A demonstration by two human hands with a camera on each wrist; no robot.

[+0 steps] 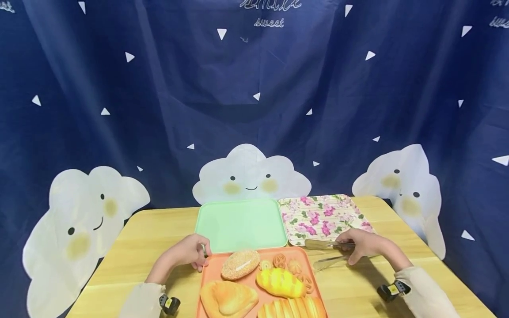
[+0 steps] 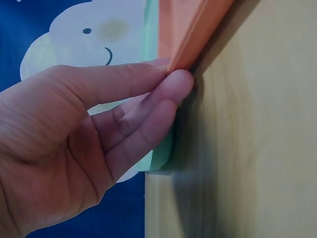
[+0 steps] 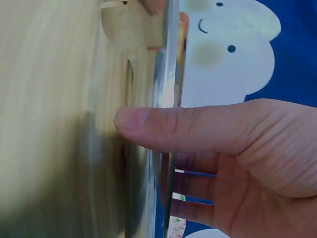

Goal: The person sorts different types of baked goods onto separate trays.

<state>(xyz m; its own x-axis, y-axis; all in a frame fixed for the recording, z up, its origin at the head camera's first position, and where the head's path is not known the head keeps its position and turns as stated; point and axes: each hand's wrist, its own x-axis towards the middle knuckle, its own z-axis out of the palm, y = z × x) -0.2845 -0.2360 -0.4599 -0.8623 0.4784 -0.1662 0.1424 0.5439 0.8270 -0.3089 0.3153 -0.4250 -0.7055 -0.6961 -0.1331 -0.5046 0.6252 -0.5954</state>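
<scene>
Steel tongs (image 1: pixel 330 251) lying just right of the orange tray (image 1: pixel 254 282) look stiff, springy and slick, so the right hand (image 1: pixel 363 249), fingers curled round both arms, grips mid-length, while the left hand (image 1: pixel 191 254) pinches that tray's corner.

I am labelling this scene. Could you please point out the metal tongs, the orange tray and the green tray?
metal tongs (image 1: pixel 324 244), head view, on the upper arm's flat blade.
orange tray (image 1: pixel 205 274), head view, on its bare left rim.
green tray (image 1: pixel 240 225), head view, on its bare middle floor.
</scene>
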